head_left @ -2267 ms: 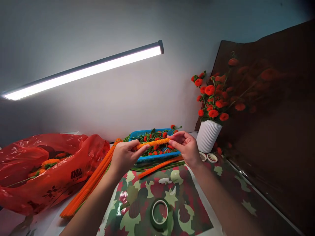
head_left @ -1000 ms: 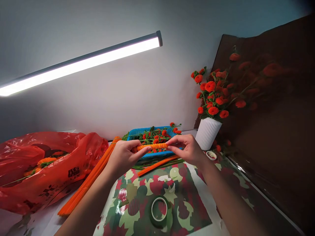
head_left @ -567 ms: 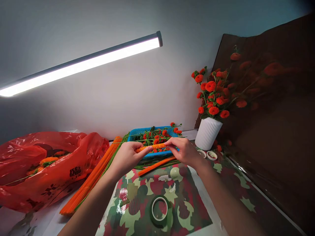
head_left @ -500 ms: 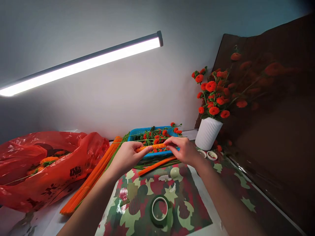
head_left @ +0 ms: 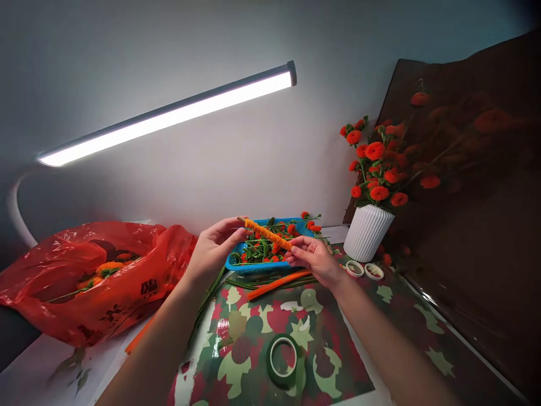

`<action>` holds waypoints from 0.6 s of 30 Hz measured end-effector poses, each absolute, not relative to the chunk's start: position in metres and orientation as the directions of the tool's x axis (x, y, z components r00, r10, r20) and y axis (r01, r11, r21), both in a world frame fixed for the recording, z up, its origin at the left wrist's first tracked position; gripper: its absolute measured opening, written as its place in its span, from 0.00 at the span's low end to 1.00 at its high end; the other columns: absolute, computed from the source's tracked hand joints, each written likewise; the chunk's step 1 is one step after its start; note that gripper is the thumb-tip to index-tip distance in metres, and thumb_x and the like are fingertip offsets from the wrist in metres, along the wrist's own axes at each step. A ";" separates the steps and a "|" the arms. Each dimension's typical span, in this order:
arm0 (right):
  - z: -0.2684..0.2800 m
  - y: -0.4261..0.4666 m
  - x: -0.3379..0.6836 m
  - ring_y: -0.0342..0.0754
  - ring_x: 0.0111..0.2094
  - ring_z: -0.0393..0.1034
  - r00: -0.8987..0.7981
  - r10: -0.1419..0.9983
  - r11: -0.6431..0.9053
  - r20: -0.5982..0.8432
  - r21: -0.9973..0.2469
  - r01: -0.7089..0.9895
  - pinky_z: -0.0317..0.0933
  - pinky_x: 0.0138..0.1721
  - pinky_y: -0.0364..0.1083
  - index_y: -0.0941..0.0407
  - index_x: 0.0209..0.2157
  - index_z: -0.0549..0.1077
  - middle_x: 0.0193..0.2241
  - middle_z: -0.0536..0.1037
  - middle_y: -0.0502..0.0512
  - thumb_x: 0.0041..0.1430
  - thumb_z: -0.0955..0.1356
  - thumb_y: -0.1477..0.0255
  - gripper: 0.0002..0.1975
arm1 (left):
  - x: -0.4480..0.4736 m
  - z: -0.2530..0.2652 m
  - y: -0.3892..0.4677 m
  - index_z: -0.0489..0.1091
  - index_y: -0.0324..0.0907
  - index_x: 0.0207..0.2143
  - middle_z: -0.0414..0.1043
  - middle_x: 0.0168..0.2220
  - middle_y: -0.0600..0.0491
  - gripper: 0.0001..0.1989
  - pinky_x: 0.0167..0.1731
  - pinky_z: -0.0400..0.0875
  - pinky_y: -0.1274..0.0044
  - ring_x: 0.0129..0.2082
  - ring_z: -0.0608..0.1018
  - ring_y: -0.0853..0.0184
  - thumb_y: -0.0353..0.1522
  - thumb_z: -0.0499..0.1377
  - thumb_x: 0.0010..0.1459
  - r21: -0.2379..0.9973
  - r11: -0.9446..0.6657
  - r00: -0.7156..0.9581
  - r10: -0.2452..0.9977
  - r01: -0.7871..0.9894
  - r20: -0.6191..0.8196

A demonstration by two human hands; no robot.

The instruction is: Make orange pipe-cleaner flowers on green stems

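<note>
Between my hands an orange chenille stem [head_left: 268, 233] is wound in a tight coil along a thin stick, which tilts down to the right. My left hand [head_left: 215, 245] is closed at the upper end, where a bit of bare brown stick shows. At the lower end, my right hand [head_left: 316, 258] pinches the coil in its fingers. Just behind it stands a blue basket [head_left: 239, 269] of orange pompom flowers with green stems. Several loose orange chenille stems [head_left: 276, 283] lie in front of the basket, with green ones beside them.
A roll of green tape [head_left: 270, 366] lies on the camouflage-patterned mat [head_left: 249, 361]. To the left sits a red plastic bag [head_left: 139, 304] holding orange flowers. A white ribbed vase [head_left: 367, 232] of flowers and two small rolls [head_left: 374, 272] are at right. A lit lamp [head_left: 169, 121] hangs above.
The coiled stick has gone from nearly level to tilted, its left end raised by my left hand. My right hand has shifted slightly right and down. The view has swung a little left.
</note>
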State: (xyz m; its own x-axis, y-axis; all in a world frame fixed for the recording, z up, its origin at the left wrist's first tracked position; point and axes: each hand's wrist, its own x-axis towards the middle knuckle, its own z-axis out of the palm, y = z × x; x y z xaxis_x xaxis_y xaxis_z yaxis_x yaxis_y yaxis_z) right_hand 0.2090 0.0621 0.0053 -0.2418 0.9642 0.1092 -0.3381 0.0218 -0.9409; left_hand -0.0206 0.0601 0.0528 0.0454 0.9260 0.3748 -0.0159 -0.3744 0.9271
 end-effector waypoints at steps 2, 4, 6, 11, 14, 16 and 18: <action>0.003 0.058 0.203 0.41 0.24 0.75 -0.310 0.949 -0.049 0.063 -0.938 -0.343 0.71 0.29 0.41 0.58 0.32 0.74 0.24 0.79 0.50 0.41 0.78 0.63 0.19 | -0.019 0.051 0.061 0.77 0.40 0.39 0.79 0.36 0.49 0.18 0.40 0.74 0.73 0.36 0.79 0.63 0.41 0.67 0.48 0.929 -0.364 0.053 0.928 -0.073 0.368; 0.003 0.053 0.199 0.43 0.24 0.76 -0.406 0.914 -0.132 0.009 -0.939 -0.317 0.71 0.29 0.42 0.59 0.35 0.75 0.25 0.80 0.52 0.42 0.78 0.64 0.19 | -0.019 0.048 0.063 0.78 0.39 0.36 0.79 0.33 0.50 0.18 0.38 0.74 0.74 0.34 0.78 0.65 0.42 0.68 0.47 0.929 -0.353 0.052 0.931 -0.113 0.361; 0.004 0.047 0.197 0.44 0.27 0.77 -0.548 0.835 -0.214 -0.043 -0.943 -0.253 0.71 0.32 0.43 0.59 0.38 0.76 0.27 0.81 0.54 0.44 0.77 0.65 0.19 | -0.019 0.045 0.065 0.79 0.39 0.35 0.79 0.33 0.50 0.18 0.37 0.74 0.75 0.33 0.78 0.65 0.42 0.69 0.45 0.933 -0.330 0.054 0.939 -0.141 0.340; 0.007 0.038 0.195 0.44 0.29 0.78 -0.816 0.570 -0.279 -0.094 -0.957 -0.085 0.70 0.33 0.42 0.60 0.34 0.78 0.29 0.82 0.54 0.48 0.75 0.65 0.15 | -0.014 0.040 0.065 0.79 0.40 0.32 0.78 0.30 0.51 0.18 0.37 0.73 0.76 0.32 0.78 0.66 0.43 0.70 0.43 0.969 -0.193 0.159 0.963 -0.153 0.217; 0.006 0.037 0.192 0.44 0.27 0.77 -0.814 0.573 -0.289 -0.096 -0.953 -0.091 0.70 0.31 0.41 0.61 0.32 0.77 0.27 0.82 0.53 0.46 0.76 0.65 0.15 | -0.010 0.039 0.064 0.78 0.39 0.31 0.77 0.27 0.51 0.20 0.35 0.73 0.75 0.30 0.77 0.67 0.45 0.70 0.42 0.977 -0.163 0.184 0.965 -0.140 0.188; 0.003 0.038 0.189 0.44 0.27 0.77 -0.795 0.601 -0.293 -0.089 -0.949 -0.115 0.70 0.32 0.42 0.61 0.31 0.77 0.27 0.81 0.53 0.46 0.76 0.65 0.14 | -0.009 0.038 0.064 0.78 0.38 0.31 0.77 0.28 0.50 0.20 0.34 0.73 0.75 0.30 0.77 0.66 0.46 0.69 0.43 0.975 -0.176 0.179 0.964 -0.133 0.199; 0.000 0.038 0.186 0.44 0.27 0.78 -0.776 0.626 -0.294 -0.079 -0.945 -0.141 0.70 0.34 0.42 0.61 0.31 0.76 0.27 0.81 0.52 0.47 0.76 0.65 0.14 | -0.008 0.035 0.065 0.78 0.39 0.32 0.77 0.28 0.51 0.19 0.34 0.73 0.75 0.30 0.77 0.67 0.45 0.69 0.44 0.974 -0.186 0.179 0.962 -0.129 0.208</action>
State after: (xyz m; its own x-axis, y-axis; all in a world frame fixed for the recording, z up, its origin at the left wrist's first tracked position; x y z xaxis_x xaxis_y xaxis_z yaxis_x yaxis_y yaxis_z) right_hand 0.1857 0.0377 0.0003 -0.7759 0.6259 -0.0786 -0.1412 -0.2938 -0.9454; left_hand -0.0076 0.0646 0.0346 0.1792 0.9617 0.2076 -0.1286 -0.1863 0.9740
